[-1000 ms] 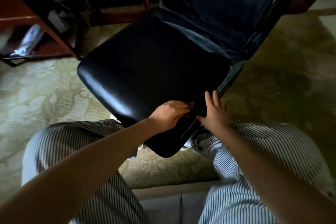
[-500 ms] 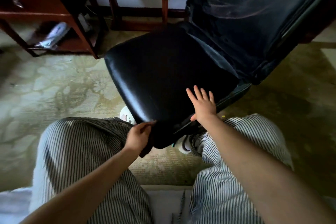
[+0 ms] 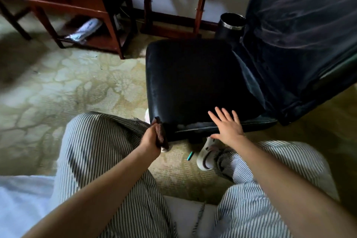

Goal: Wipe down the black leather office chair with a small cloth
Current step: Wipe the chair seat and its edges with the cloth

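Centre of frame: black leather office chair point(image 3: 193, 83), one of them. The seat is a dark square and the backrest point(image 3: 299, 35) rises to the upper right.

- The seat surface runs up-frame from both hands, so judging by that the wipe stroke goes away from the body.
- Cloth point(image 3: 160, 135): one, small and dark, at the seat's near-left corner, lower centre. Its long axis is roughly vertical in frame, along the corner edge. It looks pressed against the leather, but I can't confirm contact.
- Left hand point(image 3: 149, 139): fingers curled round the cloth, gripping it. This is the working hand, nearest the left front edge.
- Right hand point(image 3: 228, 127): flat with fingers spread, holding nothing, palm on the seat's near edge right of centre. Likely bracing the chair.
- The two hands are well apart, with the front edge of the seat between them.

Outward:
- Two knees in striped trousers point(image 3: 96, 150), bottom of frame.
- One white shoe point(image 3: 204, 156) under the seat edge, with one small teal object point(image 3: 190, 155) just beside it on the patterned carpet point(image 3: 77, 92).
- One dark cylindrical bin point(image 3: 230, 25) behind the seat.
- One wooden side table point(image 3: 77, 6), upper left.
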A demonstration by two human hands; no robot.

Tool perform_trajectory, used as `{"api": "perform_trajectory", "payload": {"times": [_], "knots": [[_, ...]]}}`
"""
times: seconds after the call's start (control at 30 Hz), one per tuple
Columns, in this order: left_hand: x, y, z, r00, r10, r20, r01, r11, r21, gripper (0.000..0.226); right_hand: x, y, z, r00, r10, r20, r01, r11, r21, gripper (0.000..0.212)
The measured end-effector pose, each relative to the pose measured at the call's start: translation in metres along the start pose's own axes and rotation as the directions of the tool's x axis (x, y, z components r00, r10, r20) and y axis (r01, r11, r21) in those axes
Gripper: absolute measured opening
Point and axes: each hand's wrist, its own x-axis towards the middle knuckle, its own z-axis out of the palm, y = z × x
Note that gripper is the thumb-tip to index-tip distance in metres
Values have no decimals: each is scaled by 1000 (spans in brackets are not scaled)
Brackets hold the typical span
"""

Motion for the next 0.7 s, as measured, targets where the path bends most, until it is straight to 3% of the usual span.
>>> {"api": "perform_trajectory", "payload": {"times": [0.07,0.17,0.27,0.33,0.5,0.6,0.7], "knots": [[-2,-1,8,982,145,-119,-144,989,20,23,5,1,-2,1000,9,10,-9,1000,-6,86],[-6,-3,17,903,398,-162,-368,910,189,19,17,-10,-3,1000,8,15,-8,1000,18,86],[3,-8,14,870,429,-245,-358,889,285,23,29,-19,-5,999,12,-39,-11,1000,24,87],[11,-13,9,876,415,-248,-316,880,355,13,32,-22,-4,997,-2,-76,2,1000,5,87],[22,-17,12,804,581,-127,-407,694,594,25,37,-37,-7,991,-3,-134,6,1000,22,87],[29,-11,17,750,645,-143,-419,632,652,29,43,-47,-11,989,5,-146,1,999,42,87],[33,0,26,712,670,-212,-404,637,657,29,49,-57,-14,990,6,-143,4,997,72,88]]}}
